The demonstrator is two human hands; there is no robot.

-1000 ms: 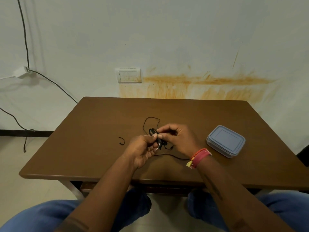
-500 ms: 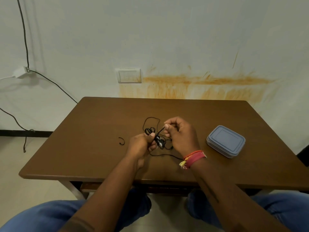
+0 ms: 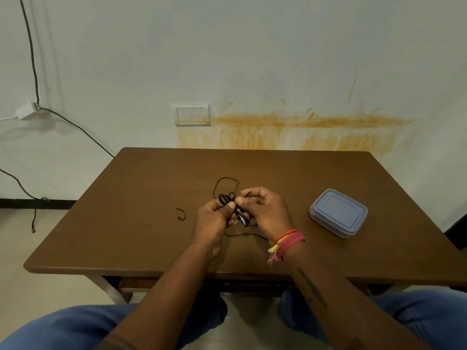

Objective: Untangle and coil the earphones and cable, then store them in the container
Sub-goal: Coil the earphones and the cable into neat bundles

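Observation:
A tangle of black earphones and cable (image 3: 238,210) is held just above the brown table (image 3: 141,188), near its middle. My left hand (image 3: 213,222) grips the bundle from the left, thumb on top. My right hand (image 3: 265,210) pinches a strand of the same cable from the right. One loop of cable arcs out behind the hands, and another strand trails on the table toward my right wrist. The blue-grey lidded container (image 3: 338,213) sits shut on the table to the right of my hands.
A small black ear hook (image 3: 181,214) lies alone on the table left of my hands. A wall with a switch plate (image 3: 192,114) stands right behind the table. My knees in blue trousers are under the near edge.
My right hand has moved back in toward the left hand after pulling a strand up and away. The bundle stays between both hands. The container and the ear hook have not moved.

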